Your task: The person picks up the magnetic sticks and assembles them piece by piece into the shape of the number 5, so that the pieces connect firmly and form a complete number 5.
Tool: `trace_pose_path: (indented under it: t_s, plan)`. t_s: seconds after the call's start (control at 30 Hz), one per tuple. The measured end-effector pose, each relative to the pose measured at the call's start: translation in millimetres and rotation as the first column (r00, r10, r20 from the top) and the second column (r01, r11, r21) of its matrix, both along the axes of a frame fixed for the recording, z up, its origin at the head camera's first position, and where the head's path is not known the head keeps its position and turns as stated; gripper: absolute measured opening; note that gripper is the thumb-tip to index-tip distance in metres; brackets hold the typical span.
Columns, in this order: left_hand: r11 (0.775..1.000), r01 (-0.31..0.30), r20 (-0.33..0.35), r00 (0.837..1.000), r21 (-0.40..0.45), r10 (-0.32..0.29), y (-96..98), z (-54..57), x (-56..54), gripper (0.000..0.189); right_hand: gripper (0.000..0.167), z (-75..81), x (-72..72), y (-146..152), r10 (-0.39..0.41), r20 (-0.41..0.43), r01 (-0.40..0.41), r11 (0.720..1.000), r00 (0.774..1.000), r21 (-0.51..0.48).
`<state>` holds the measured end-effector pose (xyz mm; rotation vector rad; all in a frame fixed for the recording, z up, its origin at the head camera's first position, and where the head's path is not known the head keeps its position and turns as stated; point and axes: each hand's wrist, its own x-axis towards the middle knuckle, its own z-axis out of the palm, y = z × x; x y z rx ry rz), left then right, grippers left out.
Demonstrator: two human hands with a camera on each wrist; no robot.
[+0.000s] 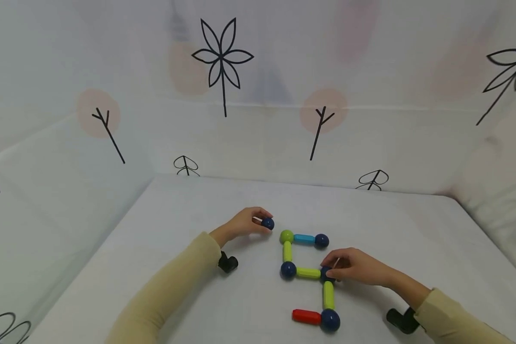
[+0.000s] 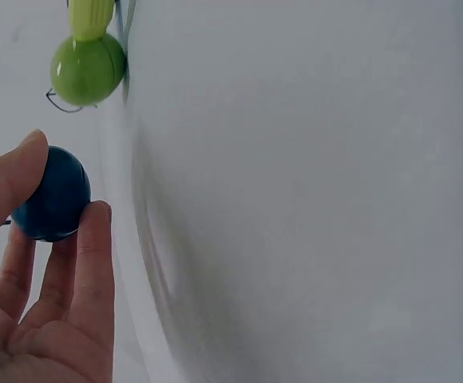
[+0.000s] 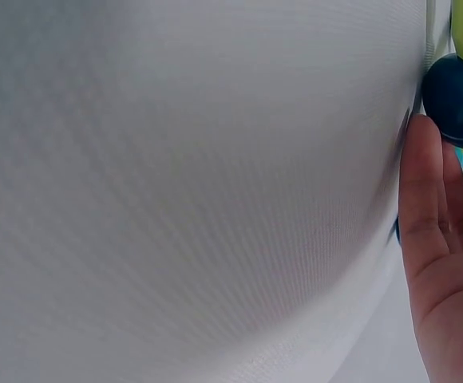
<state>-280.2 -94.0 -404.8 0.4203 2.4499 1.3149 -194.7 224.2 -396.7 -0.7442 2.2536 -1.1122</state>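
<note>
My left hand (image 1: 248, 222) pinches a dark blue ball (image 2: 56, 195) between thumb and fingers, just left of a chain of rods and balls. That chain starts with a green ball (image 1: 286, 236), joined to a light blue rod (image 1: 304, 239) with a dark blue end ball (image 1: 322, 240). Below it, a lime rod (image 1: 287, 251) leads to another dark blue ball (image 1: 288, 270), then a second lime rod (image 1: 308, 273). At that rod's right end, my right hand (image 1: 359, 266) holds a dark blue corner ball (image 3: 458, 100), partly hidden by the fingers.
From the corner ball a further lime rod (image 1: 328, 295) runs toward the front to a dark blue ball (image 1: 330, 320), with a red rod (image 1: 306, 317) pointing left. A white patterned cloth (image 1: 258, 138) stands behind the white table (image 1: 189, 210).
</note>
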Motion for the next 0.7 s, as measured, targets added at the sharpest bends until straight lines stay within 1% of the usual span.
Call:
trace_pose_path:
  t_s: [0.33, 0.57, 0.7]
  plan:
    - [0.998, 0.065, 0.066, 0.996, 0.02, -0.066, -3.9, 4.6, 28.3, 0.038, 0.028, -1.8, 0.9, 0, -0.01, -0.008, 0.01, 1.0, 1.0, 0.004]
    - [0.993, 0.119, 0.07, 0.99, 0.027, -0.121, -3.2, 4.6, 45.9, 0.037, 0.03, -1.3, 3.5, 1, -0.017, -0.011, 0.016, 1.0, 1.0, -0.011]
    - [0.986, 0.16, 0.084, 0.983, 0.044, -0.163, -3.6, 2.5, 56.5, 0.036, 0.032, -1.2, 5.7, 2, -0.026, -0.011, 0.026, 1.0, 1.0, -0.016]
